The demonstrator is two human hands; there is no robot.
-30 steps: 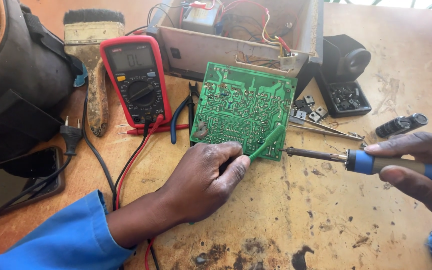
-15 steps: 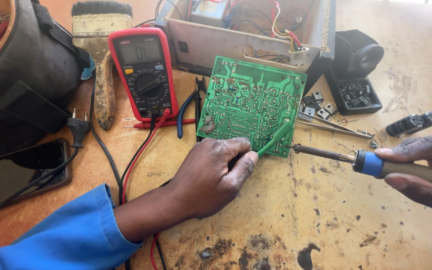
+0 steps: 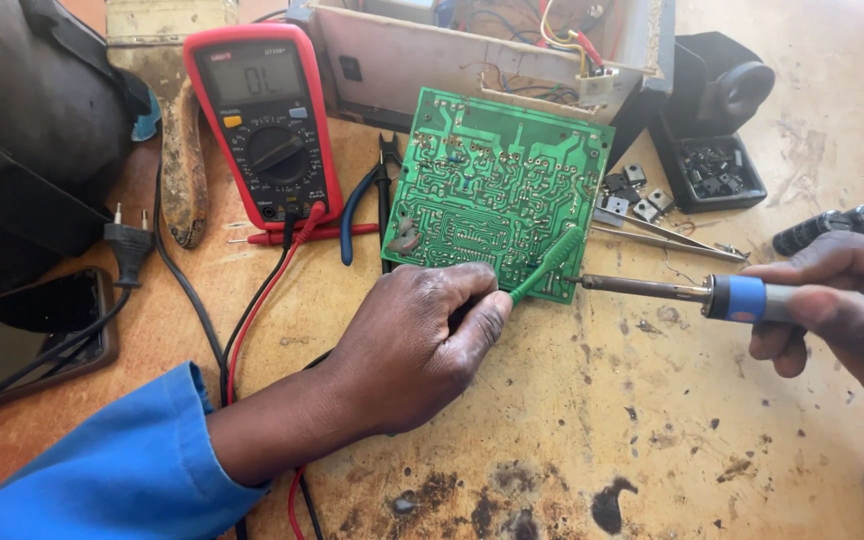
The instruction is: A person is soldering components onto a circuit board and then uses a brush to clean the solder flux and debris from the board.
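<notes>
A green circuit board (image 3: 497, 190) lies solder side up on the worn wooden bench (image 3: 632, 420), its far edge leaning against an open grey case (image 3: 422, 60). My left hand (image 3: 417, 345) rests at the board's near edge and pinches a thin green stick (image 3: 547, 265) that slants up onto the board's near right corner. My right hand (image 3: 837, 300) grips the blue handle of a soldering iron (image 3: 672, 290). Its metal tip points left and sits at the board's near right edge, just beside the green stick.
A red multimeter (image 3: 267, 125) with red and black leads lies left of the board, blue-handled pliers (image 3: 367, 195) next to it. Tweezers (image 3: 667, 240), small loose parts, a black tray (image 3: 717, 170) and a black cylinder (image 3: 827, 230) sit to the right. A dark bag (image 3: 22, 150) and plug (image 3: 130, 245) are far left.
The view has shifted slightly. My left hand with the green stick stays at the board's near edge, and the soldering iron tip remains by the board's near right corner.
</notes>
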